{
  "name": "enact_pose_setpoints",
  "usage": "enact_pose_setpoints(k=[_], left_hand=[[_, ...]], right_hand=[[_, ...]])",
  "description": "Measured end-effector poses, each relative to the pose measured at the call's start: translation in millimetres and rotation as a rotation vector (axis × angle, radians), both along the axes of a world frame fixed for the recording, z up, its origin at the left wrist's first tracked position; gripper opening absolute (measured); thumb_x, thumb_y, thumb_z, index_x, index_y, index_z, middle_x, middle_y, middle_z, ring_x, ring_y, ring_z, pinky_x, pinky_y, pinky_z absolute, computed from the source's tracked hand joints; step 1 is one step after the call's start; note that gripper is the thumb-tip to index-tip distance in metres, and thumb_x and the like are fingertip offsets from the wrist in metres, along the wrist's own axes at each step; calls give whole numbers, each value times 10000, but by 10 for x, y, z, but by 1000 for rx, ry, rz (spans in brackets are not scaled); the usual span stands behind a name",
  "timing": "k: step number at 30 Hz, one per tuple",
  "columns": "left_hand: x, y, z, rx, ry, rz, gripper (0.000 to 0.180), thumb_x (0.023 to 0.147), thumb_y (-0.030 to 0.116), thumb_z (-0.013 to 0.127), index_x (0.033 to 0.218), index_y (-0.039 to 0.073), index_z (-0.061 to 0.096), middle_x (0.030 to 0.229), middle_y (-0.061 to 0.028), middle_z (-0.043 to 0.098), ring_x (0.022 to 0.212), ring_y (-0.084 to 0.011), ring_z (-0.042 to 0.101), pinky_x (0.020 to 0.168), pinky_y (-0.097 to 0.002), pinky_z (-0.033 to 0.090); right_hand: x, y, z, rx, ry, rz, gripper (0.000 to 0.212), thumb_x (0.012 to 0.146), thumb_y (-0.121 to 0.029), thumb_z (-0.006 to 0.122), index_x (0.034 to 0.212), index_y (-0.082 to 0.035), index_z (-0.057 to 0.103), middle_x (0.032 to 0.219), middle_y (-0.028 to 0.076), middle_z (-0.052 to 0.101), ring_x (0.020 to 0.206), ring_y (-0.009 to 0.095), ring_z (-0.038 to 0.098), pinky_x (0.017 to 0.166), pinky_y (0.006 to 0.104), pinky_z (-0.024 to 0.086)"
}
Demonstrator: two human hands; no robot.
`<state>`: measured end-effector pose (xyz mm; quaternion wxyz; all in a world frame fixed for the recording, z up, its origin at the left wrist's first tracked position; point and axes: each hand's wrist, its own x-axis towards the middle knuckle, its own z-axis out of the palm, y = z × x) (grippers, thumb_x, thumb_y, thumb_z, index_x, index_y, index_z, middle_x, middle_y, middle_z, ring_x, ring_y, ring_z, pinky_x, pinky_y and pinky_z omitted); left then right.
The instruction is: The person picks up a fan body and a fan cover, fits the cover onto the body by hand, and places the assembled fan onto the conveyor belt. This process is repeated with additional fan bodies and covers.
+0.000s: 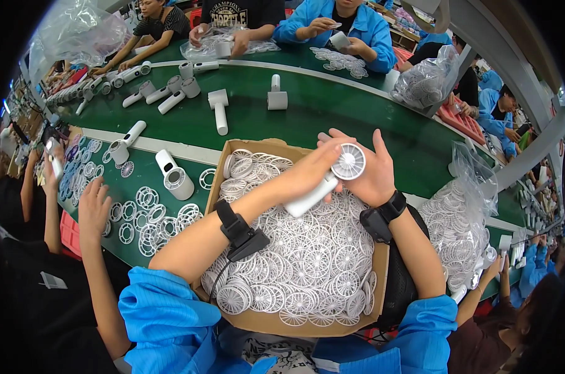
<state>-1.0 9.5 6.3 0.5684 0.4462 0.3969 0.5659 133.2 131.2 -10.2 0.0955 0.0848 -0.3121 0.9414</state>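
Observation:
My left hand [312,171] is closed around a white handheld fan [306,198], above an open cardboard box [379,290]. On the fan's round head sits a white spoked grille [348,162], facing up. Beside and behind that head is my right hand [376,171], its palm against it and its fingers stretched out. Where the two hands overlap, part of the fingers is hidden. The box is heaped with white round spoked grilles [307,265]. A dark strapped device is on each of my wrists.
White fan bodies [219,112] lie on the green conveyor belt [245,93] ahead. White rings [147,198] and a fan body [178,182] lie on the left table, near a co-worker's hand [94,209]. To the right stands a clear bag of grilles [457,234]. Co-workers sit across the belt.

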Motion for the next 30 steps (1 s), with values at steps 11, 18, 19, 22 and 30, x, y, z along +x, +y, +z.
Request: enact_pose_setpoints(k=[11, 18, 19, 22, 30], left_hand=[[97, -29, -67, -171, 64, -147, 569, 976, 527, 161, 1349, 132, 328, 755, -80, 590, 572, -157, 591, 544, -263, 504], [179, -69, -69, -94, 56, -168, 581, 961, 560, 147, 1181, 94, 416, 742, -85, 609, 561, -161, 602, 515, -262, 501], [186, -70, -74, -104, 46, -167, 616, 954, 576, 158, 1079, 62, 475, 738, -86, 616, 551, -160, 602, 493, -259, 495], [210, -60, -90, -113, 28, -177, 644, 951, 583, 147, 1037, 50, 499, 745, -86, 621, 557, -161, 606, 500, -263, 500], [216, -46, -126, -166, 48, -252, 610, 953, 575, 103, 1277, 123, 354, 758, -98, 635, 604, -170, 620, 567, -277, 523]], right_hand=[[18, -195, 191, -55, -134, -195, 792, 904, -655, 215, 1442, -73, 221, 1445, 245, 274, 1353, 345, 262, 1102, 480, 230], [34, -223, 200, -110, -91, -203, 737, 913, -624, 279, 1434, -102, 260, 1424, 269, 290, 1294, 383, 348, 1075, 509, 274], [39, -218, 188, -110, -91, -202, 737, 913, -624, 279, 1434, -102, 260, 1424, 269, 290, 1294, 383, 348, 1075, 509, 274], [56, -198, 160, -150, -73, -206, 716, 914, -610, 309, 1423, -107, 281, 1426, 259, 295, 1293, 390, 350, 1065, 519, 291], [72, -117, 68, -140, -80, -228, 553, 925, -574, 345, 1164, -113, 535, 969, 138, 610, 880, 277, 571, 862, 437, 447]])
